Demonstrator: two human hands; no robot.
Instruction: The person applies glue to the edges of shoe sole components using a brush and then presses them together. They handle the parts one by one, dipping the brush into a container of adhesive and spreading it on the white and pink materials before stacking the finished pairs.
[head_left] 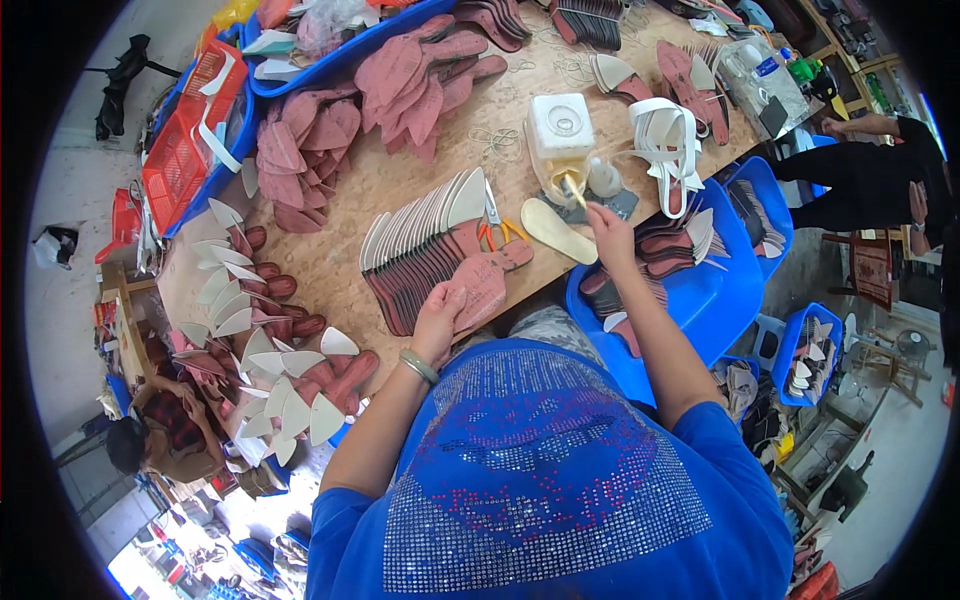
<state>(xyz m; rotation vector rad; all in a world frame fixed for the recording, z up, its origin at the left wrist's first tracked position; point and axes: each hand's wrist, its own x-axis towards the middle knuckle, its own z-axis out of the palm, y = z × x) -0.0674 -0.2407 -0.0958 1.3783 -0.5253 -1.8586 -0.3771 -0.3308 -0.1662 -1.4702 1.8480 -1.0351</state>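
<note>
Plywood worktable (400,180) fills the middle. Pale concrete floor (70,190) at left, grey floor at lower right with a wooden stool (895,355). Daylight at bottom left doorway (160,570).

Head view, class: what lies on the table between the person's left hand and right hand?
In the head view, between the left hand and the right hand lie reddish insole pieces, orange-handled scissors and a cream insole on the wooden table.

A clear plastic bag (765,85) with a blue-capped bottle inside lies upper right; a white square glue container (559,133) stands upper centre.
</note>
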